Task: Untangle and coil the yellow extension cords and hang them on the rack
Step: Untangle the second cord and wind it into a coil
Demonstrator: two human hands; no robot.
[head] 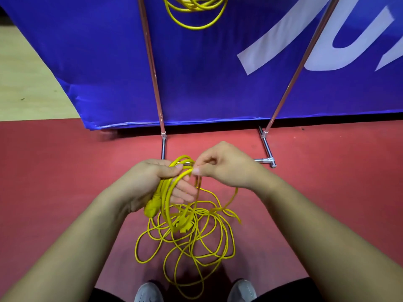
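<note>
At the bottom edge, two grey shoes [149,292] stand on the red floor [65,171]. Just above them, a loose tangle of thin yellow extension cord [185,238] sprawls on that floor, its strands rising to the hands. The left hand [157,182], at centre frame, clenches several gathered loops, and a yellow plug [151,209] hangs below its palm. The right hand [224,164], just beside it, pinches one strand between thumb and forefinger. Behind them stands the chrome tube rack [266,147], its left foot partly hidden by the left hand. Its two poles slant up across a blue fabric banner with white lettering [207,83]. At top centre hangs a coiled yellow cord [196,9], cut off by the frame. Pale wooden flooring [26,79] shows at the upper left.
</note>
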